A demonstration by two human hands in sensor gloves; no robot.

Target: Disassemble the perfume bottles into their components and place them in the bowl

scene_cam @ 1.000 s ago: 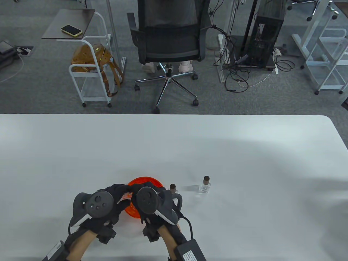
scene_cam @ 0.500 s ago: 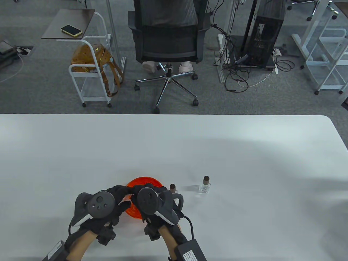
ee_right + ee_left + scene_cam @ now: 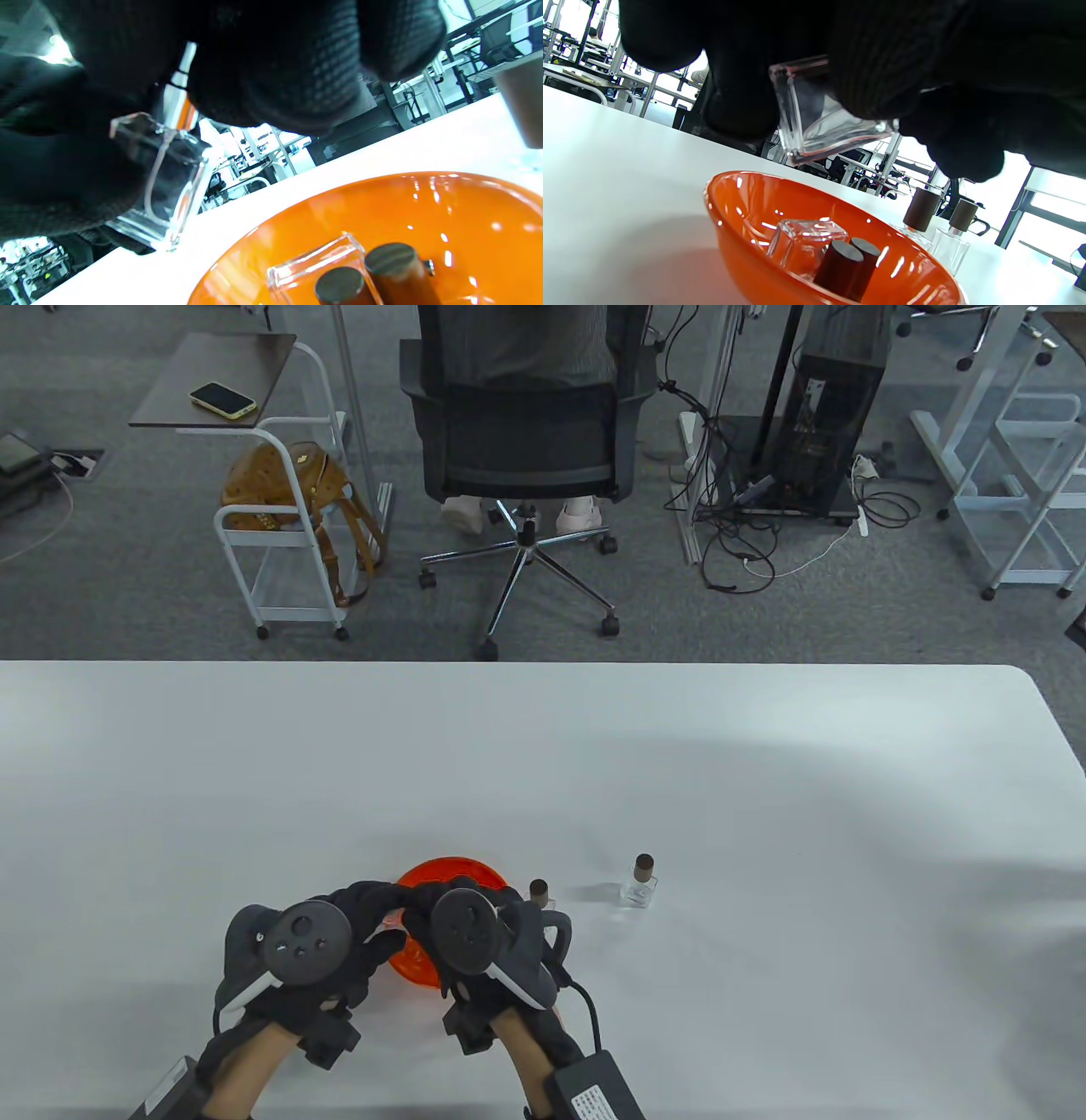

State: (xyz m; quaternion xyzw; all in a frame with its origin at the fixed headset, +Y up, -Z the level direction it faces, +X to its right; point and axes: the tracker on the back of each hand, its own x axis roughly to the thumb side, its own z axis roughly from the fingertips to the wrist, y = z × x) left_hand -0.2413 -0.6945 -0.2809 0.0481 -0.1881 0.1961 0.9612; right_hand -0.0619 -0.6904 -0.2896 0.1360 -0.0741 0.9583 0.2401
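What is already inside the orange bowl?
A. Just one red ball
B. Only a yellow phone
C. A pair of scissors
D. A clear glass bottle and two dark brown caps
D: the left wrist view shows a clear glass bottle lying in the orange bowl beside two dark brown caps.

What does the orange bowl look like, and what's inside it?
The bowl is round, shiny, see-through orange, likely plastic or glass. It sits upright on the white table, just under both gloved hands, which do not touch it. Inside lie a clear square glass bottle on its side and two dark brown caps leaning against it. Two capped bottles stand on the table beside it.
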